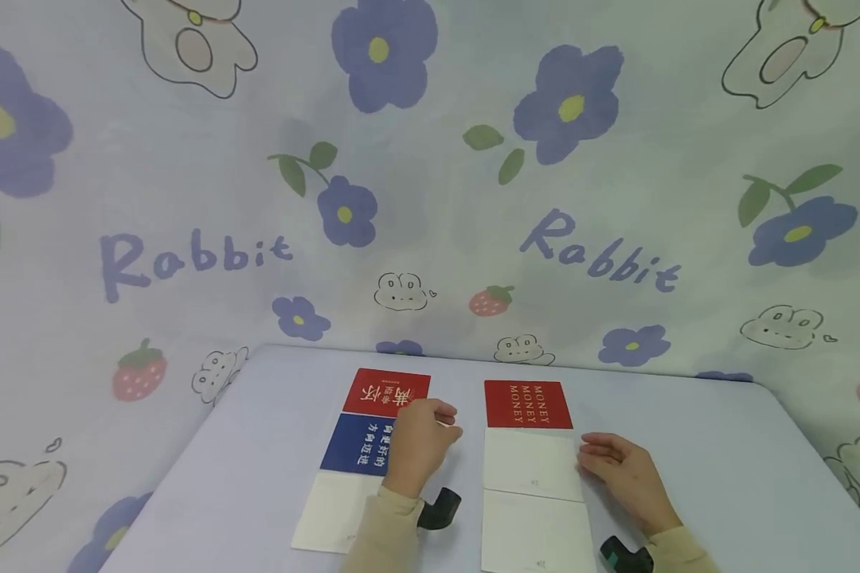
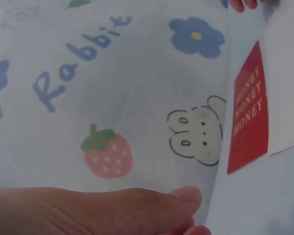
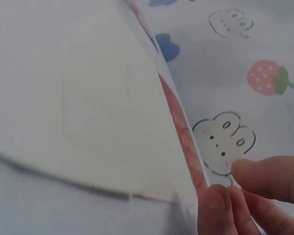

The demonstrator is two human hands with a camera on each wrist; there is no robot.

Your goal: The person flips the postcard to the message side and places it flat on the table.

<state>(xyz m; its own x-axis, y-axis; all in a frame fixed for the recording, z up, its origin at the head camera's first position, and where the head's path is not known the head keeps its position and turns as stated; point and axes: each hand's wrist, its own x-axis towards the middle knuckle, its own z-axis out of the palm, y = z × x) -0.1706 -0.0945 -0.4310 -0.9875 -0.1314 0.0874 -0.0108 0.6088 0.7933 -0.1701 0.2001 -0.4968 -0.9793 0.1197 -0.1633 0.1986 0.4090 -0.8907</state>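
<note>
Left hand (image 1: 417, 446): fingers loosely bent, nothing visibly held, at the right edges of the Chinese-lettered red card (image 1: 373, 390) and blue card (image 1: 351, 446). Right hand (image 1: 631, 481): fingers relaxed, thumb apart, by a cream card (image 1: 530, 458), contact unclear. The red MONEY card (image 1: 505, 404) adjoins it on the bench (image 1: 731, 461).

A large, blank, cream-white rectangular card (image 3: 108, 112) fills the left and centre, its near edge looking curved. Below it is the smooth white bench (image 3: 49, 210). Along the card's right edge runs a narrow red strip with pale markings (image 3: 181, 129). At the card's lower right corner is a bare right hand (image 3: 269, 181), thumb apart from the fingertips; whether they touch the card is unclear. Right of the card, white printed cloth (image 3: 206, 78) shows rabbits, a blue shape and a pink strawberry.
</note>
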